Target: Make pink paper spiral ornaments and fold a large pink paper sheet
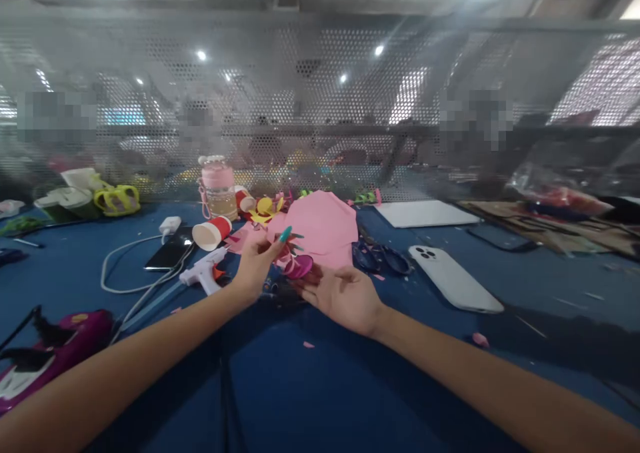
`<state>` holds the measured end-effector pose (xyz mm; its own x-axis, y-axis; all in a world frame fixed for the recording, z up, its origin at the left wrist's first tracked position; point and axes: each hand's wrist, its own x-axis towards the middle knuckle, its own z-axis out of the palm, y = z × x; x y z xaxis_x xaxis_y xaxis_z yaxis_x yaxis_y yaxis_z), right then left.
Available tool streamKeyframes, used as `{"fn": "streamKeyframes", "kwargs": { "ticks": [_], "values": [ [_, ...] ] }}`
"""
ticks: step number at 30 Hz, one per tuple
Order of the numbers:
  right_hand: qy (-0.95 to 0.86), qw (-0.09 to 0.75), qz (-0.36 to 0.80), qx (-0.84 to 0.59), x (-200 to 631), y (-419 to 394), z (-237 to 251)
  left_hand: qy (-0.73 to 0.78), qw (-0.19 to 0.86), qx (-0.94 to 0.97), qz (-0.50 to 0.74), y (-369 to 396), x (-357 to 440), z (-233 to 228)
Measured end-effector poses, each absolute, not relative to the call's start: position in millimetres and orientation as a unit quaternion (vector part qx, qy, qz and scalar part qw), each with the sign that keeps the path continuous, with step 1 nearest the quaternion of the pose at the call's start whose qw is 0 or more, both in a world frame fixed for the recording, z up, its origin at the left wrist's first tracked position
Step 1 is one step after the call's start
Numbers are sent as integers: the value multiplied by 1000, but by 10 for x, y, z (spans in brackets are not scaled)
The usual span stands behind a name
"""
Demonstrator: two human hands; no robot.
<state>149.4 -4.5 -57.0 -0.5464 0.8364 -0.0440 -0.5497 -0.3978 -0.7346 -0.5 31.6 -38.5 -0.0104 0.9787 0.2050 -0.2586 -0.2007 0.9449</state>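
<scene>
Pink lid tops a clear bottle of yellowish liquid by the mesh wall; beside it a red paper cup lies tipped over, white inside. No writing is readable. Left hand pinches a small magenta piece over the blue table, right hand open beneath it
</scene>
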Motion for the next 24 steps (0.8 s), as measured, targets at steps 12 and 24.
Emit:
{"fn": "streamKeyframes", "kwargs": {
  "ticks": [12,24],
  "values": [
    [-311,429,822,-208,1537,-45,-574,408,403,581,577,216,32,-482],
    [-325,422,818,-219,1531,-46,-569,403,415,579,575,188,54,-423]
  ]
}}
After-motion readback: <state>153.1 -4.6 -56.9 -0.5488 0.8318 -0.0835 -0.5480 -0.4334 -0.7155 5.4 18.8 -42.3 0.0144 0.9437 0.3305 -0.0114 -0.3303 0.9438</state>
